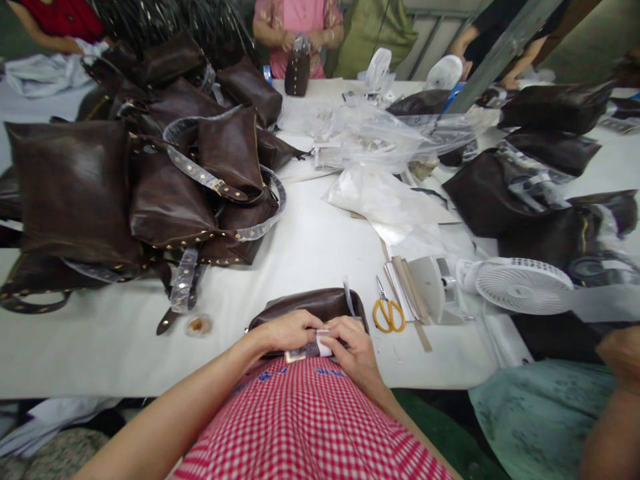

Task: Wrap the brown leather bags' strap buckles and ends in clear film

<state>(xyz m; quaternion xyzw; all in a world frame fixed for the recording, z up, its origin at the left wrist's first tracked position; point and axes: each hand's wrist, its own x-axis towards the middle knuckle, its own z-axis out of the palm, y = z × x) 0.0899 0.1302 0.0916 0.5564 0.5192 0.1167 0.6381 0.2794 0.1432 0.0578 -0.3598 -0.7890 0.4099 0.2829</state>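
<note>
A small dark brown leather bag (313, 303) lies at the near edge of the white table (310, 247), right in front of me. My left hand (286, 331) and my right hand (354, 347) meet at its near side, fingers curled. Between them they pinch a small white and grey tag or paper piece (316, 347) against the bag. A clear plastic strip (349, 298) sticks up from the bag's top.
Yellow-handled scissors (388, 312) lie just right of the bag, beside card strips and a small white desk fan (520, 285). A heap of brown bags (150, 167) fills the left. Plastic wrapping (385, 143) sits mid-table. Other people work at the far side and right.
</note>
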